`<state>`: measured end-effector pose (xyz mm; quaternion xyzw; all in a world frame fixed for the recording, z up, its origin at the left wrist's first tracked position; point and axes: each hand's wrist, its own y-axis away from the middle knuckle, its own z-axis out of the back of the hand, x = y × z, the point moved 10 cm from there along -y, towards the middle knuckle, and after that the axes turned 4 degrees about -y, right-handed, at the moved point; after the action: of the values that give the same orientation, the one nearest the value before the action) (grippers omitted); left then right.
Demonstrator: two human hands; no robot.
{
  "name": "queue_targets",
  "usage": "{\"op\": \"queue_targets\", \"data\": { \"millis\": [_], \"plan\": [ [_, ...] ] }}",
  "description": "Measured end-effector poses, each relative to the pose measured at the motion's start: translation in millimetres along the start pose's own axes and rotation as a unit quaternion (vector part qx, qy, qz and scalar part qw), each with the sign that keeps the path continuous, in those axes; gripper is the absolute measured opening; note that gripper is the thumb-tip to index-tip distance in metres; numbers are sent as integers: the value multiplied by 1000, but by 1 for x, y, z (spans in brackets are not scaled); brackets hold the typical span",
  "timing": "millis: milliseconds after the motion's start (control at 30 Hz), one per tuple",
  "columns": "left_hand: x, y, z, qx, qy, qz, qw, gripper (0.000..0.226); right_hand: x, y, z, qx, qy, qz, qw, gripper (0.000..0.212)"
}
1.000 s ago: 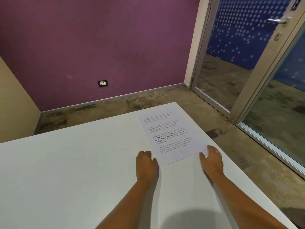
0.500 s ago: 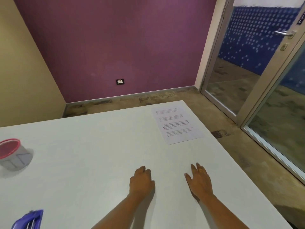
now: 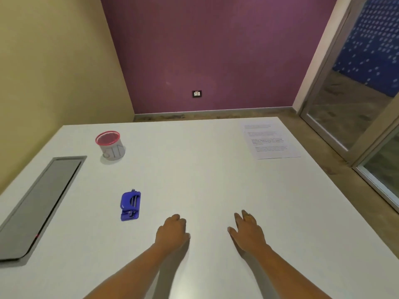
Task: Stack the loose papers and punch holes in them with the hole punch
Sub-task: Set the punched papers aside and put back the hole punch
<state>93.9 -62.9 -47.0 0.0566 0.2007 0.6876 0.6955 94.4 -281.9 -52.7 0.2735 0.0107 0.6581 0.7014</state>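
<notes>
papers [image 3: 271, 140] stacked far right; blue hole punch [image 3: 130, 205] near left, untouched; left hand [image 3: 172, 230] curled, empty; right hand [image 3: 248, 230] open, empty. next: fetch punch.

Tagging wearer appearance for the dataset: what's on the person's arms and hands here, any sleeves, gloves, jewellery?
Both forearms are bare as far as the frame shows: no sleeves, gloves, watch or wristband. The left hand wears nothing visible. The right hand has what looks like a ring on one finger, a small yellowish band near the knuckle, too blurred to be sure. No markings or cables on either arm.
</notes>
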Motion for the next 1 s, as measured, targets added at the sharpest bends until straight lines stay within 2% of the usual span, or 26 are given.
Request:
{"op": "queue_targets", "data": {
  "millis": [200, 333, 400, 467, 500, 567, 633, 667, 733, 833, 933, 1000],
  "plan": [
    [72, 50, -6, 4, 37, 54, 998, 42, 66, 29, -36, 45, 9, 51, 998, 60],
    [117, 66, 4, -2, 120, 92, 988, 17, 100, 39, -51, 61, 19, 70, 996, 60],
    [138, 68, 19, -33, 183, 117, 976, 6, 113, 43, -57, 67, 25, 75, 995, 59],
    [160, 69, 35, -72, 250, 154, 953, 25, 125, 44, -62, 71, 27, 78, 994, 59],
    [171, 69, 42, -93, 290, 173, 937, 25, 130, 45, -63, 74, 25, 78, 994, 59],
    [192, 67, 50, -114, 378, 206, 895, 13, 138, 46, -66, 79, 20, 76, 994, 59],
    [209, 65, 54, -125, 450, 242, 851, 13, 142, 47, -68, 78, 6, 71, 994, 59],
    [215, 61, 57, -126, 464, 253, 839, 17, 142, 48, -69, 76, -2, 66, 995, 58],
    [222, 47, 61, -124, 462, 252, 841, 26, 143, 47, -71, 68, -12, 58, 996, 57],
    [223, 25, 68, -126, 461, 242, 844, 9, 143, 45, -71, 49, -20, 48, 997, 57],
    [213, 8, 71, -124, 430, 231, 864, 32, 143, 46, -72, 35, -13, 41, 998, 59],
    [205, 3, 72, -120, 427, 226, 867, 33, 142, 47, -72, 31, 5, 40, 999, 59]
  ]
}}
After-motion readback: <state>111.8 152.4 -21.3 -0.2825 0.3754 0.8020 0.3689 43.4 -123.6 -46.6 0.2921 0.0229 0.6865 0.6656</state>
